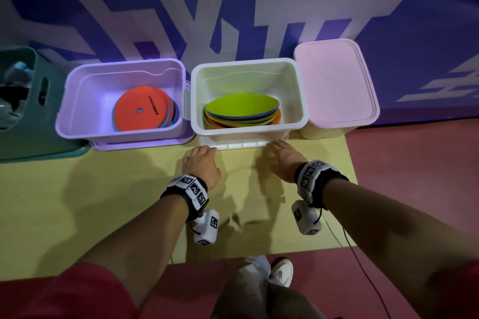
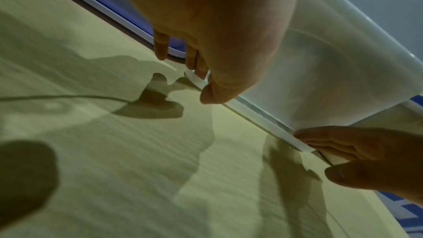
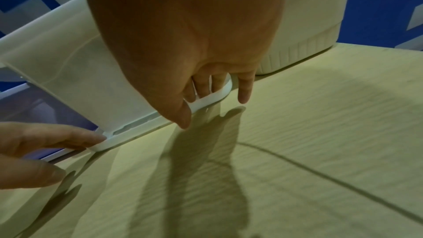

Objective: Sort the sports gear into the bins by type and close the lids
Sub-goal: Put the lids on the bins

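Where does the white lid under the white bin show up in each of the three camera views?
Head: white lid is the strip under the white bin, centre, between the left hand and right hand.
Left wrist: lid edge runs diagonally, centre to lower right.
Right wrist: lid edge runs from lower left up to centre.
Shared landmark: the yellow table.

White lid mostly hidden beneath white bin, fingertips tucked out of sight under its edge, teal bin cropped at left, contents blurred.
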Demonstrator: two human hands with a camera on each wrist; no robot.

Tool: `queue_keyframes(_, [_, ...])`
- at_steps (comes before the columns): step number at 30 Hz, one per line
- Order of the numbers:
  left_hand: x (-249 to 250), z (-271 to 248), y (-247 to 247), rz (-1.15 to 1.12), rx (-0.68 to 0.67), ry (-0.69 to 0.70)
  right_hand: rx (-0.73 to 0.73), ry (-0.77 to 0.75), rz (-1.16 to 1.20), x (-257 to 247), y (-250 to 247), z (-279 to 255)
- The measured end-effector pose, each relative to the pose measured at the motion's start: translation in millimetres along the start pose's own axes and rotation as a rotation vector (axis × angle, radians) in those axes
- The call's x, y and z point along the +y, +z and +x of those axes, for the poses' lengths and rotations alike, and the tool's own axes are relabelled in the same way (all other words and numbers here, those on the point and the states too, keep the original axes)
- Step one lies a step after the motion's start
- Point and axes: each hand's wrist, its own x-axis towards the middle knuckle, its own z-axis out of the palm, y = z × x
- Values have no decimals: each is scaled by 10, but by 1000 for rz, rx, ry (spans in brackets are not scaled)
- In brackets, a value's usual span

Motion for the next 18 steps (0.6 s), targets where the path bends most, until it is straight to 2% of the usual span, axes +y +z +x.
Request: queue_keyframes(18, [31, -1220, 603, -19, -40, -16, -106, -78, -59, 115, 565, -1151])
